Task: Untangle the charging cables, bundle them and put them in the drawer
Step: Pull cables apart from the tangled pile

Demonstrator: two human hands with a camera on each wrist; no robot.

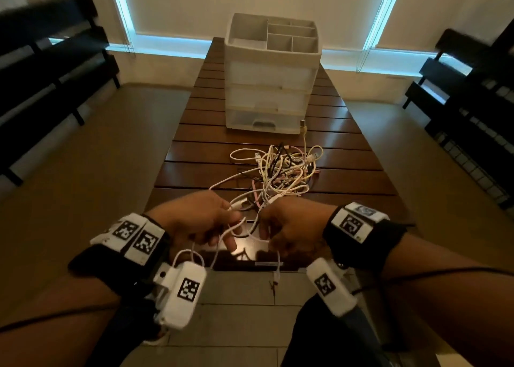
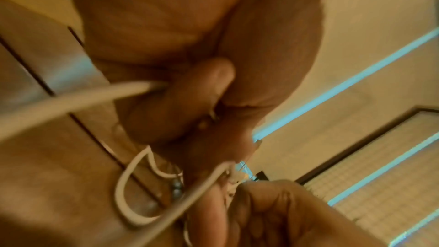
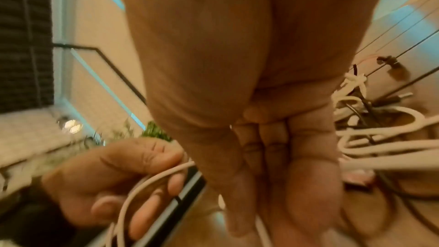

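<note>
A tangle of white, black and pink charging cables (image 1: 281, 169) lies on the wooden slatted table (image 1: 347, 155). Both hands work at its near end above the table's front edge. My left hand (image 1: 205, 222) grips a white cable (image 2: 78, 99) with curled fingers; loops of it hang down past the wrist. My right hand (image 1: 286, 227) has its fingers curled round a strand of the same white cable (image 3: 261, 230), which dangles over the table edge. The tangle (image 3: 370, 134) shows to the right of that hand. A white plastic drawer unit (image 1: 269, 88) stands behind the pile with its drawers closed.
The drawer unit's top tray (image 1: 244, 29) has several compartments. A yellowish cable (image 1: 303, 130) runs from the pile up beside the unit's right corner. Dark benches (image 1: 47, 69) flank the table on both sides, the right bench (image 1: 472, 102) close by. Tiled floor (image 1: 242, 311) lies below the hands.
</note>
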